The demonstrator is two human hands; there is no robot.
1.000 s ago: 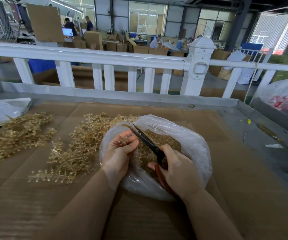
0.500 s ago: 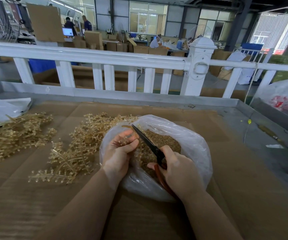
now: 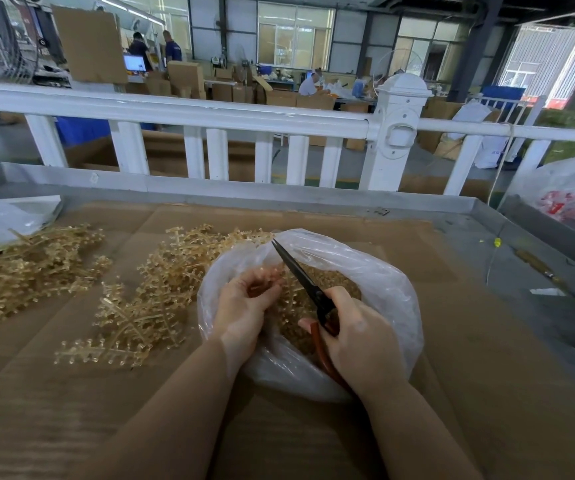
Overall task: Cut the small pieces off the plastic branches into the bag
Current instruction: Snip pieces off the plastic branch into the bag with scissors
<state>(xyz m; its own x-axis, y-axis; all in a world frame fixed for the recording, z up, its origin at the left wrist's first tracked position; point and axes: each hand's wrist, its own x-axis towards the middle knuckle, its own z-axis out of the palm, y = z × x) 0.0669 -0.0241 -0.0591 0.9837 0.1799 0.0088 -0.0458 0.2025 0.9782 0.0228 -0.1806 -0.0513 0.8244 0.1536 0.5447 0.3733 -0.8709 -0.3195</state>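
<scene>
The left hand [image 3: 244, 306] hides most of the branch [image 3: 262, 289] it holds, and the right hand [image 3: 358, 337] covers the scissors' [image 3: 300, 275] handles.

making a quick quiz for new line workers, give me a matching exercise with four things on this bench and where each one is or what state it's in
Things:
1. scissors
2. plastic bag
3. loose plastic branches
4. left hand

Places or states:
A. lying in piles on the cardboard, left of the bag
B. pinching a small branch over the bag's mouth
C. gripped in the right hand, blades pointing away from the person
D. open on the bench, cut pieces inside

Pairs: 1-C, 2-D, 3-A, 4-B
</scene>
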